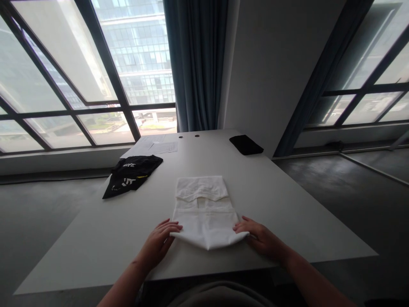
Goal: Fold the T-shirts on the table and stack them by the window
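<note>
A white folded garment lies in front of me, with a curved hem across its far part and its near edge sagging to a point in the middle. My left hand grips the near left corner, fingers on top of the cloth and thumb below. At the near right corner, my right hand holds the fabric in the same way, its fingertips on the upper side. Both corners are bent up slightly off the table. Which kind of garment it is cannot be made out.
The white table reaches toward a window and a blue curtain. A black cloth with white print lies crumpled at the left edge. Paper sheets are behind it. A folded black cloth rests at the far right.
</note>
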